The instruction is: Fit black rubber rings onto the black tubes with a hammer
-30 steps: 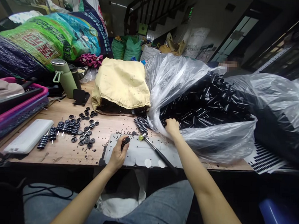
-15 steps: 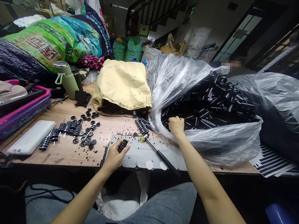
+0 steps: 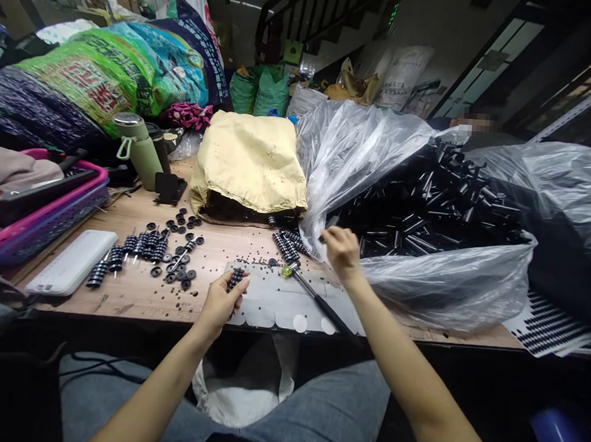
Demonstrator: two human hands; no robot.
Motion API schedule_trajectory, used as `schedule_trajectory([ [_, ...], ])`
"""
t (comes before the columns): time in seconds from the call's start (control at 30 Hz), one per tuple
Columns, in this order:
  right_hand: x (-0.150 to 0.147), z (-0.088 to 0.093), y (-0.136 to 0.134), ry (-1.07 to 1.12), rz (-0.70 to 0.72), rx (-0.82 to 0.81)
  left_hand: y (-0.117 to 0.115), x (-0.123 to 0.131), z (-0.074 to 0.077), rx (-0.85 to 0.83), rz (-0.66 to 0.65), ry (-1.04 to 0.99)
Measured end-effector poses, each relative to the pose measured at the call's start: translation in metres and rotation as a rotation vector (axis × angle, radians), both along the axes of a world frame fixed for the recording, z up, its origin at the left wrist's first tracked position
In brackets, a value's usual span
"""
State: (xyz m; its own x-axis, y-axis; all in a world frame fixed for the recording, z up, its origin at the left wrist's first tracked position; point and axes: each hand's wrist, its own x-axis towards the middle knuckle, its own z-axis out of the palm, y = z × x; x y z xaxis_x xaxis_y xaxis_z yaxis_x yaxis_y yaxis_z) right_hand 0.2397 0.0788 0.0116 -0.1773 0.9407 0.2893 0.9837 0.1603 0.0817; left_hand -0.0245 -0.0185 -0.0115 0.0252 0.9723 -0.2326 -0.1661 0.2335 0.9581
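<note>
My left hand (image 3: 224, 299) is closed around a short black roller with pale spots (image 3: 236, 280), held over the grey board's left end. At the mouth of the clear plastic bag (image 3: 451, 290), my right hand (image 3: 342, 252) is closed with a small dark tube (image 3: 329, 228) at its fingertips, partly blurred. Inside the bag lies a heap of shiny black tubes (image 3: 420, 222). A hammer (image 3: 315, 295) with a yellowish head and black handle rests on the grey board (image 3: 265, 299) between my hands. Behind it lie several spotted rollers (image 3: 284, 246).
On the left are more spotted rollers with metal rods (image 3: 146, 244), loose black discs (image 3: 175, 273), a white box-shaped device (image 3: 73, 262), a pink basket (image 3: 95, 179) and a green flask (image 3: 142, 151). A yellowish sack (image 3: 252, 158) stands mid-table. Tiny black rings are scattered about.
My right hand has drawn back slightly from the heap of tubes and now has a dark tube at its fingertips. My left hand still holds the roller; the view has shifted slightly.
</note>
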Motion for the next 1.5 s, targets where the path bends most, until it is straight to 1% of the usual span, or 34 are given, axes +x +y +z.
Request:
schedule_trajectory([
  [0.03, -0.015, -0.005, -0.014, 0.081, 0.156, 0.008, 0.003, 0.003, 0.003, -0.032, -0.003, -0.056],
  [0.07, -0.030, -0.011, -0.028, 0.183, 0.345, 0.014, 0.007, 0.006, 0.006, -0.065, -0.018, -0.113],
  [0.13, -0.057, -0.021, -0.057, 0.360, 0.651, 0.034, 0.013, 0.012, 0.012, -0.130, -0.071, -0.201],
  [0.17, -0.069, -0.024, -0.069, 0.414, 0.758, 0.045, 0.016, 0.015, 0.013, -0.155, -0.093, -0.227],
  [0.2, -0.077, -0.025, -0.079, 0.448, 0.827, 0.052, 0.018, 0.016, 0.014, -0.169, -0.104, -0.241],
  [0.23, -0.084, -0.023, -0.087, 0.468, 0.862, 0.054, 0.019, 0.017, 0.014, -0.171, -0.101, -0.240],
  [0.27, -0.088, -0.020, -0.092, 0.479, 0.854, 0.048, 0.020, 0.017, 0.013, -0.163, -0.082, -0.224],
  [0.3, -0.091, -0.016, -0.095, 0.485, 0.810, 0.030, 0.019, 0.016, 0.011, -0.150, -0.055, -0.195],
  [0.37, -0.094, -0.007, -0.096, 0.492, 0.678, -0.029, 0.017, 0.015, 0.008, -0.126, -0.010, -0.114],
  [0.43, -0.096, 0.000, -0.093, 0.493, 0.566, -0.096, 0.013, 0.015, 0.007, -0.107, -0.007, -0.040],
  [0.5, -0.099, 0.002, -0.089, 0.509, 0.530, -0.147, 0.010, 0.015, 0.009, -0.080, -0.039, -0.053],
  [0.6, -0.101, 0.003, -0.089, 0.614, 0.565, -0.203, 0.006, 0.014, 0.013, -0.058, -0.091, -0.230],
  [0.67, -0.102, 0.004, -0.092, 0.701, 0.625, -0.226, 0.005, 0.013, 0.014, -0.055, -0.079, -0.319],
  [0.77, -0.105, 0.006, -0.096, 0.757, 0.708, -0.246, 0.003, 0.015, 0.015, -0.049, -0.018, -0.367],
  [0.83, -0.108, 0.006, -0.097, 0.756, 0.735, -0.259, 0.001, 0.018, 0.016, -0.065, -0.022, -0.398],
  [1.0, -0.111, 0.001, -0.097, 0.796, 0.720, -0.306, -0.001, 0.025, 0.020, -0.086, -0.032, -0.385],
  [1.07, -0.111, -0.002, -0.098, 0.826, 0.684, -0.311, 0.000, 0.025, 0.020, -0.111, -0.048, -0.353],
  [1.13, -0.112, -0.007, -0.099, 0.842, 0.626, -0.289, 0.001, 0.025, 0.017, -0.127, -0.078, -0.307],
  [1.2, -0.113, -0.017, -0.100, 0.828, 0.555, -0.251, 0.001, 0.026, 0.009, -0.064, -0.089, -0.188],
  [1.23, -0.114, -0.023, -0.101, 0.808, 0.517, -0.227, 0.000, 0.027, 0.004, 0.019, -0.084, -0.071],
  [1.33, -0.114, -0.043, -0.105, 0.717, 0.395, -0.155, -0.005, 0.031, -0.016, 0.392, -0.071, 0.449],
  [1.37, -0.112, -0.048, -0.106, 0.679, 0.359, -0.140, -0.007, 0.032, -0.023, 0.504, -0.090, 0.618],
  [1.43, -0.100, -0.055, -0.110, 0.573, 0.258, -0.122, -0.009, 0.030, -0.033, 0.668, -0.165, 0.873],
  [1.5, -0.078, -0.054, -0.114, 0.420, 0.059, -0.092, -0.007, 0.025, -0.037, 0.791, -0.265, 1.056],
])
